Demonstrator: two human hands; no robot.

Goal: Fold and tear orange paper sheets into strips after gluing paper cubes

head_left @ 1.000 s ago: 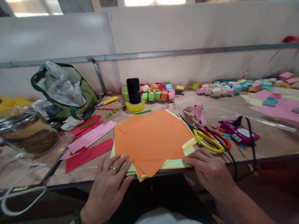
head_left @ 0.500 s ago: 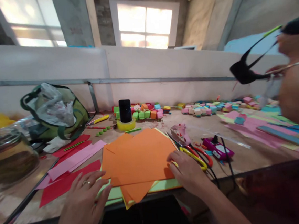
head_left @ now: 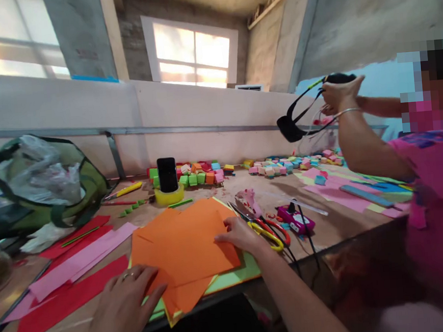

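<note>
A loose stack of orange paper sheets (head_left: 185, 245) lies at the table's front edge, its sheets fanned at differing angles. Pale green paper (head_left: 234, 276) shows beneath it. My left hand (head_left: 126, 299), ringed on one finger, rests at the stack's lower left corner with fingers spread. My right hand (head_left: 242, 236) reaches over the stack's right side, its fingers apart and slightly bent on the top orange sheet. Just right of that hand are scissors with yellow and red handles (head_left: 267, 234). Red paper (head_left: 72, 295) and pink paper strips (head_left: 83, 256) lie left of the stack.
A black phone (head_left: 167, 174) stands on a yellow tape roll (head_left: 170, 194). Behind are small coloured paper blocks (head_left: 199, 178). A green bag (head_left: 91, 171) is at left, a purple device with cables (head_left: 297, 220) at right. A co-worker (head_left: 429, 170) holds up a black strap (head_left: 291, 127).
The view has swung right, showing more of the co-worker. My right hand has moved a little further over the orange paper, and more green shows at its right. My left hand stays beside the stack.
</note>
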